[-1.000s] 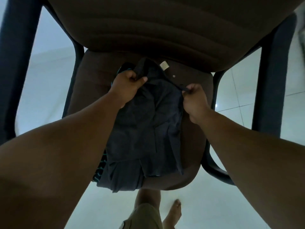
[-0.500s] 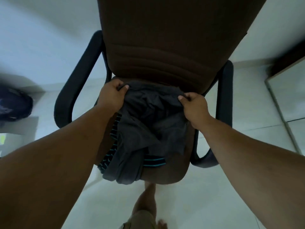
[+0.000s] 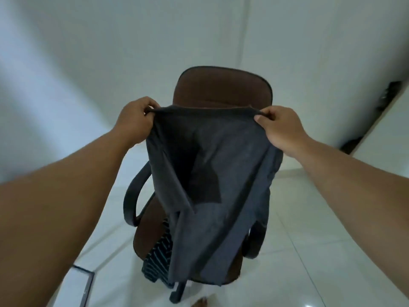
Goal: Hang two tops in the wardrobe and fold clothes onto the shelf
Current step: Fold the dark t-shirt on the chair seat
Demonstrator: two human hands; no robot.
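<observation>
Top (image 3: 221,173), dark grey, hangs in the air in front of me, stretched by its upper edge between my two hands and clear of the seat below. My left hand (image 3: 135,119) pinches the left corner of that edge, fingers curled round the bunched cloth. My right hand (image 3: 281,127) pinches the right corner likewise, thumb under and fingers over the fold. The edge runs taut and nearly level from one hand to the other. The cloth falls in loose folds, a darker patch showing near its middle, and its lower hem reaches down past the front of the seat. Under and behind it, a striped garment (image 3: 158,255), dark with teal lines, lies on the seat and droops over the front edge. It rests on a brown chair (image 3: 221,89) with black armrests, whose back rises behind the top. The chair stands on a pale tiled floor (image 3: 309,251). Beyond it is a plain white wall (image 3: 199,29).
</observation>
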